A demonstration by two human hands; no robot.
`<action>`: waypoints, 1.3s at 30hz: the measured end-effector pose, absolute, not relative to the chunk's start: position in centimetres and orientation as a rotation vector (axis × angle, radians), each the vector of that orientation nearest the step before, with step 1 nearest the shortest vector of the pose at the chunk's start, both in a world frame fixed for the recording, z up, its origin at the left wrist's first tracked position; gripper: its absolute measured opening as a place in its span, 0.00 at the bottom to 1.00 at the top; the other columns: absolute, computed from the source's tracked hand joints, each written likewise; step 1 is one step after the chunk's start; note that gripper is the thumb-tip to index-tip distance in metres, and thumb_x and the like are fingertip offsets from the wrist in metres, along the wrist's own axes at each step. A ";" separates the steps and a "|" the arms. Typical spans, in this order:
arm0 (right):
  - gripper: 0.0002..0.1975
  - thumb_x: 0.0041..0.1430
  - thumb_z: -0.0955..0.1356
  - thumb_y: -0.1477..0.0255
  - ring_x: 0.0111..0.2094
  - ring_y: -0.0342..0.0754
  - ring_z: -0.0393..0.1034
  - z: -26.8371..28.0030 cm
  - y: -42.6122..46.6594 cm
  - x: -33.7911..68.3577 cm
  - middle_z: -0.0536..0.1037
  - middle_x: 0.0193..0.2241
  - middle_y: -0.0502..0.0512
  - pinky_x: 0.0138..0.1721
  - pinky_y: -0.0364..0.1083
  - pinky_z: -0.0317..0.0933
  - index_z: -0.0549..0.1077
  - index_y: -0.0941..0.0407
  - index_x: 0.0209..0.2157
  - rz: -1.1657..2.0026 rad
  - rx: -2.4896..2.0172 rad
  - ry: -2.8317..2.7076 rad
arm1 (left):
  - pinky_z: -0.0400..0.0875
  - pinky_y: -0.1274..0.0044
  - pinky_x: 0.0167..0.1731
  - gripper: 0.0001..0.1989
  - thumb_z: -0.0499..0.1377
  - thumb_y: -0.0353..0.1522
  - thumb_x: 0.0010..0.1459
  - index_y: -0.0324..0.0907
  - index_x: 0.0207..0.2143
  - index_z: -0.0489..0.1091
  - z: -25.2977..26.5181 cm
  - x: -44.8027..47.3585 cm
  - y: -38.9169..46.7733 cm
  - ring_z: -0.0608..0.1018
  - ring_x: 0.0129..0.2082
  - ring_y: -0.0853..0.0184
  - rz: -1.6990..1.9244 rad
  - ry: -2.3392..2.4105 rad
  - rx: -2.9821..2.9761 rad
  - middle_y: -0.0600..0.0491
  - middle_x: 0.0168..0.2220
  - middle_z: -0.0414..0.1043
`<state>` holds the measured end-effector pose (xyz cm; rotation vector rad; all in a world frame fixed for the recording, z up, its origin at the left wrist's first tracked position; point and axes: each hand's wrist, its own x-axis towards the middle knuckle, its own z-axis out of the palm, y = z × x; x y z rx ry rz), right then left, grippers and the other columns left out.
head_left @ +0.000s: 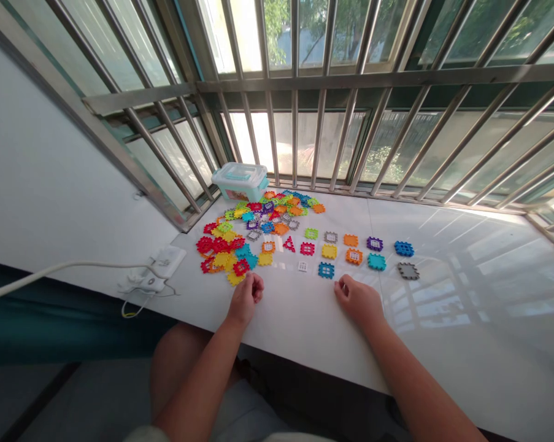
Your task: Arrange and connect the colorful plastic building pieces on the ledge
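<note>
My left hand (246, 298) rests on the white surface, curled into a loose fist with nothing showing in it. Just beyond it lies a heap of colourful plastic interlocking tiles, with a red tile (241, 267) and a yellow tile (235, 279) nearest. My right hand (358, 299) is also closed and lies on the surface, its fingers bent inward and no object visible in them. In front of it, rows of separate tiles are laid out flat, among them a blue window tile (326, 270), an orange tile (354, 256), a turquoise tile (377, 261) and a grey tile (408, 271).
A lidded pale-turquoise box (240, 180) stands in the back left corner behind the heap. Metal window bars (320, 135) rise along the back edge. On the left lie a white power strip (165, 265) and its cable (74, 268). The front table edge runs below my forearms.
</note>
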<state>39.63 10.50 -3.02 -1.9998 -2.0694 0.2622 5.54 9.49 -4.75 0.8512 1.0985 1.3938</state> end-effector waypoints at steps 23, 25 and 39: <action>0.13 0.72 0.64 0.62 0.24 0.44 0.67 -3.7 10.7 39.8 0.79 0.26 0.49 0.29 0.46 0.41 0.72 0.53 0.34 0.233 -1.970 -2.094 | 0.72 0.71 0.42 0.10 0.58 0.41 0.64 0.46 0.35 0.73 -1.7 -4.4 12.6 0.76 0.36 0.60 1.164 2.263 1.648 0.51 0.36 0.77; 0.13 0.72 0.65 0.63 0.24 0.44 0.66 -3.7 10.7 39.7 0.79 0.26 0.49 0.29 0.46 0.41 0.72 0.53 0.34 0.227 -1.980 -2.093 | 0.73 0.68 0.46 0.10 0.56 0.40 0.65 0.45 0.38 0.73 -2.1 -6.4 13.9 0.78 0.39 0.57 1.093 2.362 1.702 0.47 0.39 0.77; 0.12 0.71 0.66 0.65 0.24 0.43 0.65 -3.6 10.7 39.6 0.79 0.26 0.49 0.29 0.46 0.39 0.72 0.53 0.33 0.189 -1.987 -2.085 | 0.70 0.64 0.51 0.13 0.59 0.34 0.60 0.43 0.45 0.78 -2.0 -12.6 21.4 0.77 0.46 0.51 0.384 2.634 1.723 0.42 0.43 0.78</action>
